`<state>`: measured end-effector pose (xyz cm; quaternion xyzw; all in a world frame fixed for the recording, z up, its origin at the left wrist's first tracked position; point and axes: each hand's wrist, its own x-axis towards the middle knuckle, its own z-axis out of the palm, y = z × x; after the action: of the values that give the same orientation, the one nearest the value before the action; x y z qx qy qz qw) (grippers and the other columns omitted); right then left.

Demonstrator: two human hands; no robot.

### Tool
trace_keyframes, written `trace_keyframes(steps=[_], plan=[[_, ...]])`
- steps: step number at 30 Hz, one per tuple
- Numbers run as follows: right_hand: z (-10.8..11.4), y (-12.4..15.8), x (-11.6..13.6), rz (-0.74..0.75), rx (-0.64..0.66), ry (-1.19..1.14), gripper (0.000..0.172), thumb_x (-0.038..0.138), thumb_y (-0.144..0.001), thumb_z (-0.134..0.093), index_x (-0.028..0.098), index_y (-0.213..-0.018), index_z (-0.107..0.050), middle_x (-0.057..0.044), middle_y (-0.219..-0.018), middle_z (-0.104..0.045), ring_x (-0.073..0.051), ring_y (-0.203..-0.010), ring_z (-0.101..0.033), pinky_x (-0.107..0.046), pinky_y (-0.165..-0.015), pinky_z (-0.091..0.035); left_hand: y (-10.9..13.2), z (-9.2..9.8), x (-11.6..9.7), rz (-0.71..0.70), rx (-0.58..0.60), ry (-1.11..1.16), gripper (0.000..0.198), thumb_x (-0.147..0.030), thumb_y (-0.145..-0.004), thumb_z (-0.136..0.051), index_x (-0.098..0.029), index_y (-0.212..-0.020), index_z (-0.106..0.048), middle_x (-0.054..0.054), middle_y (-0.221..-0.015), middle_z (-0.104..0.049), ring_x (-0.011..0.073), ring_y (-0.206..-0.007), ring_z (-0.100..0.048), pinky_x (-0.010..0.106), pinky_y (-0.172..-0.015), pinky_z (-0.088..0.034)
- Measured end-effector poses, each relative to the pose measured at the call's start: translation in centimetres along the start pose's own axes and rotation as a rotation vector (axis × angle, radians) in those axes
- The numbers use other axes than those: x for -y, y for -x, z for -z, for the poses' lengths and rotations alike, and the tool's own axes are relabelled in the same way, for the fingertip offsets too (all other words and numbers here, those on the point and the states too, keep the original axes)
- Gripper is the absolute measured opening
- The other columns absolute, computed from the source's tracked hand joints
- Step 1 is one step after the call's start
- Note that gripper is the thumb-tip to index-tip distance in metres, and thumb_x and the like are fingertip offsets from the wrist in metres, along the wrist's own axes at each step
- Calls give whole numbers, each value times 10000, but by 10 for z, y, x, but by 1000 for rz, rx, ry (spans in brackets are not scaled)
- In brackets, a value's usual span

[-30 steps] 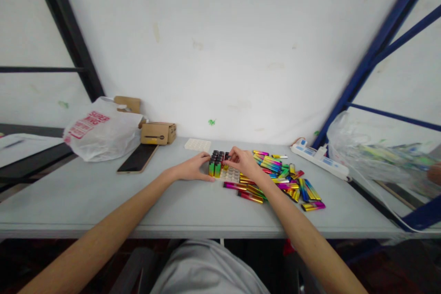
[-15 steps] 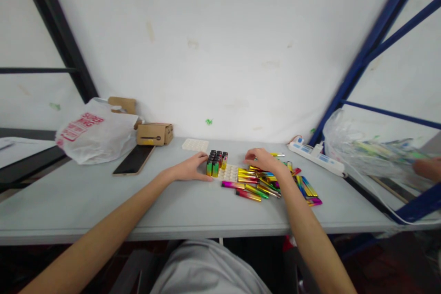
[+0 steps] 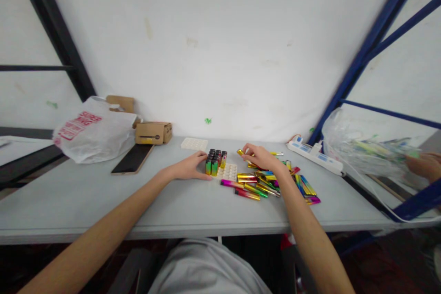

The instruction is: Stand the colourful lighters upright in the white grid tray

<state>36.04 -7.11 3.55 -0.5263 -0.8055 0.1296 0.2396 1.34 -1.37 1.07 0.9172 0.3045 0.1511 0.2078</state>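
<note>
A white pocketed tray (image 3: 229, 173) lies mid-table with several upright rainbow-coloured lighters (image 3: 215, 161) standing in its left part. My left hand (image 3: 190, 168) rests against the tray's left side, fingers curled around the standing lighters. My right hand (image 3: 260, 157) hovers just right of the tray, pinching one lighter (image 3: 241, 152) whose gold end points toward the tray. Below and to the right of that hand lies a loose pile of lighters (image 3: 275, 183) flat on the table.
A second white tray (image 3: 195, 144) lies behind. At the left are a phone (image 3: 132, 159), a cardboard box (image 3: 153, 132) and a white plastic bag (image 3: 93, 131). A power strip (image 3: 315, 153) and a clear bag (image 3: 365, 149) lie right, where another person's hand (image 3: 423, 166) shows.
My right hand left the tray, went right to the pile and now holds a lighter lifted from it. My left hand has stayed at the tray.
</note>
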Motion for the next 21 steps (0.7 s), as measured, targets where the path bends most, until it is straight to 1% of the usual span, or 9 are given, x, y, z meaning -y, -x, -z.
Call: trace_keyframes(steps=[3,6,8,10,13,15,17,19,21], plan=[[2,-1,6,18,-114,-3,297,414,-1055,-525,193,-1095,-720,-78,-931,-791,-208,-779,-673,-303,-753,-469,-1,-1,1,5,-1,-12,846,-746,-746,-804,-165,-1344,-660,156,-1433,-606,382,-1333,-574,440,-1170,-462],[0,-5,11,23,-245,-52,347,475,-1041,-535,198,-1027,-743,-87,-983,-792,-220,-839,-678,-320,-809,-473,0,0,0,6,-6,-4,848,-742,-741,-810,-168,-1347,-660,153,-1435,-607,384,-1335,-573,443,-1175,-455],[-5,-9,13,-15,-295,-148,378,558,-973,-621,199,-1004,-736,-53,-865,-760,-200,-741,-635,-307,-741,-465,0,0,-1,4,-6,12,855,-737,-745,-811,-168,-1363,-652,152,-1441,-604,375,-1336,-576,433,-1176,-453],[-11,-13,15,-65,-339,-226,456,650,-896,-672,196,-889,-704,-11,-705,-662,-176,-639,-552,-293,-651,-429,1,0,-1,7,-6,23,864,-733,-743,-816,-163,-1370,-650,153,-1443,-603,373,-1335,-578,424,-1170,-457],[-19,-17,21,-91,-326,-352,596,766,-921,-535,209,-718,-606,7,-623,-548,-164,-611,-511,-292,-618,-414,1,0,-1,6,-10,21,863,-726,-745,-819,-161,-1373,-646,158,-1448,-600,379,-1334,-577,442,-1170,-457],[-24,-18,27,-67,-263,-504,636,792,-956,-432,216,-727,-571,2,-655,-561,-162,-622,-548,-293,-637,-448,1,-1,0,1,-7,11,860,-725,-754,-813,-162,-1381,-639,161,-1452,-595,376,-1335,-576,449,-1174,-454],[-29,-18,35,-44,-190,-663,607,797,-960,-422,225,-804,-555,18,-675,-559,-151,-597,-555,-290,-628,-469,1,-1,0,5,-3,3,867,-730,-754,-811,-158,-1383,-638,163,-1451,-595,374,-1341,-573,440,-1175,-455],[-33,-17,41,-78,-144,-754,560,793,-948,-451,244,-874,-527,62,-632,-476,-131,-513,-467,-273,-549,-425,1,0,-1,14,1,3,874,-732,-748,-813,-153,-1381,-642,164,-1456,-593,378,-1352,-568,433,-1179,-453],[-38,-18,46,-151,-184,-718,541,787,-937,-459,255,-839,-482,87,-591,-369,-120,-475,-350,-260,-491,-332,1,0,-1,19,6,7,880,-726,-755,-810,-147,-1393,-633,169,-1473,-582,379,-1366,-559,438,-1192,-441]])
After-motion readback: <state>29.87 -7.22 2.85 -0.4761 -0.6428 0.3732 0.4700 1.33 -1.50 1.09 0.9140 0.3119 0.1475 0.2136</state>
